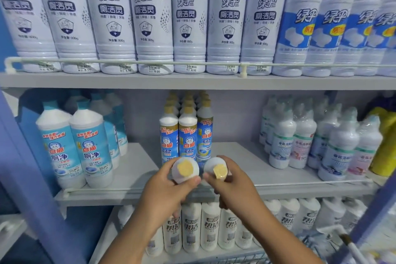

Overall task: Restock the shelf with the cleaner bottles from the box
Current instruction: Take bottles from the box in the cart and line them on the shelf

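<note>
My left hand is shut on a white cleaner bottle with a yellow cap, seen from the top. My right hand holds a second such bottle, its yellow cap tilted toward me. Both bottles hang at the front edge of the middle shelf, just before three rows of matching blue-labelled bottles with tan caps. The bottles' bodies are mostly hidden by my fingers. The box is not in view.
Tall white bottles fill the top shelf behind a rail. On the middle shelf, light-blue cleaner bottles stand left and wrapped white bottles right. White bottles line the lower shelf. A wire basket sits bottom right.
</note>
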Available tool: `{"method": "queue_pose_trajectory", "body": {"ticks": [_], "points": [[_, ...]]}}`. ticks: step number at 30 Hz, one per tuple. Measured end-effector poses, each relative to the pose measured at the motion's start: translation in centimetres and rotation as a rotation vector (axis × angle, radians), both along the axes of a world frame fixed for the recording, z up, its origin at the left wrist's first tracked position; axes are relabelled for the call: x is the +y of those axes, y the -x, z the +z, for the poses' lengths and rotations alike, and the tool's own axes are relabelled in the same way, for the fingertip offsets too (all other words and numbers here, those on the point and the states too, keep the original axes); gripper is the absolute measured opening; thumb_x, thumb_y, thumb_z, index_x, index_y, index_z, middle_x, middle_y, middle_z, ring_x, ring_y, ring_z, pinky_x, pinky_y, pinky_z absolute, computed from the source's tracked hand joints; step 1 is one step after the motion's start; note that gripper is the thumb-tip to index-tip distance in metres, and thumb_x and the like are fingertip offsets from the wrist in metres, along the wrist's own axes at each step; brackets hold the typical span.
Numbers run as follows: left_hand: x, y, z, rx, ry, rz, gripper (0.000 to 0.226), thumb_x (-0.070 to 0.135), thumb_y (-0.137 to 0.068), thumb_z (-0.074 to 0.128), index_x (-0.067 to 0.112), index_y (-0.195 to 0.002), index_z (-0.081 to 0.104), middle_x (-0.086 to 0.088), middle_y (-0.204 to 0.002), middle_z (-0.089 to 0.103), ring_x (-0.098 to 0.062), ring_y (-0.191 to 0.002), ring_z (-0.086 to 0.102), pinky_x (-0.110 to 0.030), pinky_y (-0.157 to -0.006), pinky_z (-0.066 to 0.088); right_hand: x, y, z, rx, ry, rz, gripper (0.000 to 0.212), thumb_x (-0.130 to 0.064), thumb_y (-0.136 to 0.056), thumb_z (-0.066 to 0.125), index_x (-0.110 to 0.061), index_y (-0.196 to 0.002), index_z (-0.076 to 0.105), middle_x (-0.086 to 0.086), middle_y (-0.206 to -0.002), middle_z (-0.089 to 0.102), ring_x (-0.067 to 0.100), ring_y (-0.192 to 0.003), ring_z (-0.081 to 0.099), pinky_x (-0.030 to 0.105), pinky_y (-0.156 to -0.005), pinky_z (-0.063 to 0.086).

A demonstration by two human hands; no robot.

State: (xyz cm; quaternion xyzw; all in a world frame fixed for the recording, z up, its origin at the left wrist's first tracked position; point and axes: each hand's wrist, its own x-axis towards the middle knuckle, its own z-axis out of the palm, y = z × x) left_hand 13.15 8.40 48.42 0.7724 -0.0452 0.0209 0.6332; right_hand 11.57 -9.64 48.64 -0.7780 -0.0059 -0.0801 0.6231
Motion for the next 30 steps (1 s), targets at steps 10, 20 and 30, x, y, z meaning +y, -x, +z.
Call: {"method": "queue_pose_trajectory", "body": {"ticks": [10,20,30], "points": [[-1.0,-6.8,4.1,-0.030,-0.187,0.145,0.046,0.067,-0.078,0.066,0.028,-0.102,0.068,0.014,-0.083,0.068,-0.006,-0.071,0.065,-0.027,-0.054,0.053,-0.2,-8.1,6.0,0.046,0.395,-0.147,0.050,-0.075,-0.069,0.064,-0.026,-0.078,0.072,-0.011,-0.078,0.072,0.011,-0.074,0.066,0.032,-0.064,0.050],[-1.6,-9.2,-2.6,-0.147,-0.548,0.296,0.056,0.082,-0.073,0.049,0.036,-0.104,0.055,0.012,-0.089,0.070,-0.018,-0.082,0.068,-0.037,-0.071,0.057,0.6,-13.4,3.8,0.012,0.232,-0.159,0.053,-0.073,-0.081,0.058,-0.027,-0.107,0.062,-0.010,-0.096,0.068,0.008,-0.087,0.063,0.027,-0.066,0.047],[-1.7,-9.3,-6.2,-0.270,-0.411,0.236,0.049,0.055,-0.083,0.068,0.022,-0.117,0.057,0.004,-0.106,0.074,-0.015,-0.090,0.070,-0.037,-0.073,0.057,0.6,-14.6,-1.5,-0.177,0.247,-0.205,0.035,-0.063,-0.089,0.059,-0.039,-0.114,0.058,-0.015,-0.106,0.067,0.005,-0.096,0.064,0.030,-0.081,0.055]]}}
